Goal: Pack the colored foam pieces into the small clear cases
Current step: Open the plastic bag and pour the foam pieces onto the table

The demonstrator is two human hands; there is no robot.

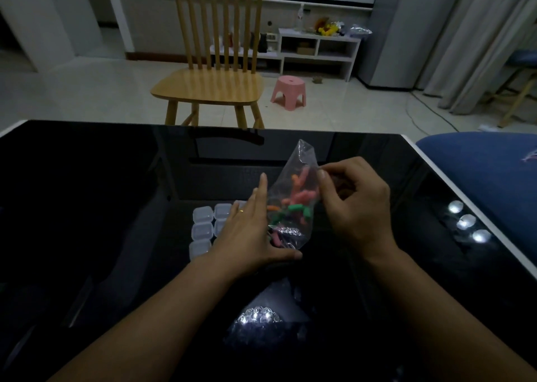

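From the head view, your right hand (356,207) has its grip closed in a pinch on the right edge of the clear plastic bag (293,195), thumb tip against the film and the other fingers curled in behind it. The bag stands up off the black glossy table (87,207), its empty top corner rising above your pinch. Just below and to the left of that pinch, the colored foam pieces (296,204) sit bunched inside the bag: orange and pink ones higher, green ones lower, more pink at the bottom.

Your left hand (250,233) is flat, no grip at all, fingers straight and lying along the bag's left side, thumb stretched under the bag's bottom edge. There's a ring on one finger.

Left of the bag, partly hidden under your left hand, the small clear cases (203,227) lie on the table in a tight cluster, touching one another, lids down.

Beyond the table's far edge stands a wooden chair (209,85), a pink stool (289,91) to its right.
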